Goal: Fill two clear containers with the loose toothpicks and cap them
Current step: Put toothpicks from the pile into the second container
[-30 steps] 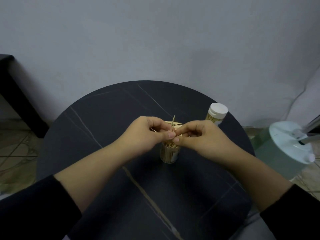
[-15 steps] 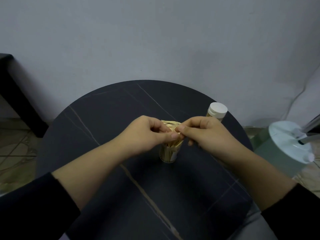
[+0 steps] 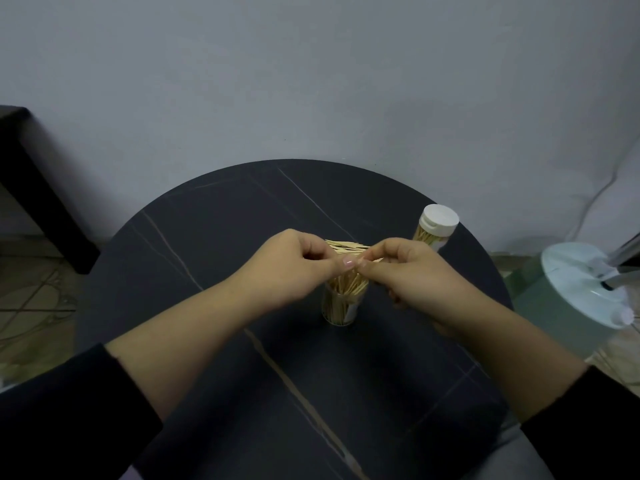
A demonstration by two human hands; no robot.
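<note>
— Two clear containers are counted on the round dark table (image 3: 214,216); is that agreed?

— Agreed. One open container (image 3: 341,308) is stood upright near the middle, and many standing toothpicks (image 3: 346,285) are packed inside it and fanned above its rim. One capped container (image 3: 431,237) is stood farther off and to the right, well apart from the first. One white cap (image 3: 439,219) is seen on top of it, and more sticks can be made out through its wall.

— How many toothpicks are held?

— One bundle of loose toothpicks (image 3: 346,247) is seen, lying roughly level just above the open container's mouth. The sticks are too many and too fine to be counted.

— And the hands?

— Two are in view. The bundle is pinched at its left end by the left hand (image 3: 294,268), with fingers curled. Its right end is pinched by the right hand (image 3: 412,275), curled likewise. The two thumb tips are seen just beside each other.

— What else is counted?

— One pale round object (image 3: 581,296) is seen off the table on the right. One dark piece of furniture (image 3: 31,188) is seen at the far left.
</note>
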